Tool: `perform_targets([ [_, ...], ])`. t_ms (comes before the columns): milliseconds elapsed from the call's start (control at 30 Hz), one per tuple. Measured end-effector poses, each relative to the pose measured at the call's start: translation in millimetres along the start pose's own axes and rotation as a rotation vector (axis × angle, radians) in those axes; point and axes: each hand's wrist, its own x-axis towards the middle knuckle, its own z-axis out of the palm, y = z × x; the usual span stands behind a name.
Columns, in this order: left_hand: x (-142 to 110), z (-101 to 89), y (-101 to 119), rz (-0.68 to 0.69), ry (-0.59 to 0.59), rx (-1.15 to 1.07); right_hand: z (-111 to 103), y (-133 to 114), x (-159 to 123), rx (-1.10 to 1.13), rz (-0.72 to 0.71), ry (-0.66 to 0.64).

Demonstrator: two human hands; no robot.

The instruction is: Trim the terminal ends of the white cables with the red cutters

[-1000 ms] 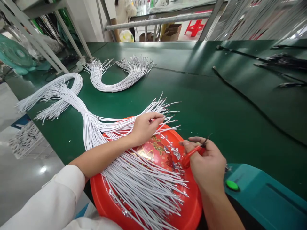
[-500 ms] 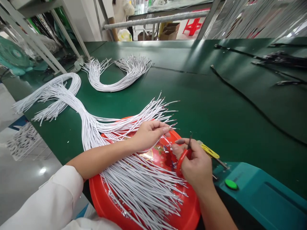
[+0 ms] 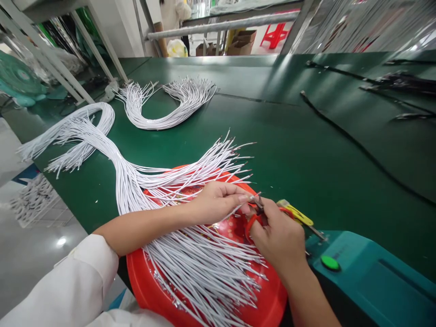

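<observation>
My left hand pinches the end of one thin white cable over the red tray. My right hand is closed round small red-handled scissors, whose blades meet the cable end at my left fingertips. A long sheaf of white cables lies across the tray and runs off to the left over the green table. Bits of silver foil lie in the tray.
Two more white cable bundles lie further back on the table. A yellow-handled tool rests beside a teal machine with a green button at the right. Black cables cross the far right. A metal rack stands at the left.
My left hand drew a cable end back from the fanned tips toward me. My right hand moved left with the scissors until the blades met that end.
</observation>
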Motion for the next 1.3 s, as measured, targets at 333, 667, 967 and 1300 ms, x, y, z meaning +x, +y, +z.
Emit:
perform_targets([
  [333,-1.8,0.1,-0.5,0.051,0.008,0.116,-0.8,0.1,0.8,-0.116,-0.068,-0.008],
  [667,1.6,-1.4,-3.3,0.048,-0.001,0.064,2.2,-1.8,0.9,0.026,0.086,-0.03],
  [967,2.7,-2.5,-6.6,0.039,0.066,0.206,-6.1,-17.6,6.5,0.847,0.523,0.177],
  [1300,1.7,-8.2,-6.9,0.11,-0.119,0.512,-10.4,-27.7,10.7,0.938,0.571,0.398],
])
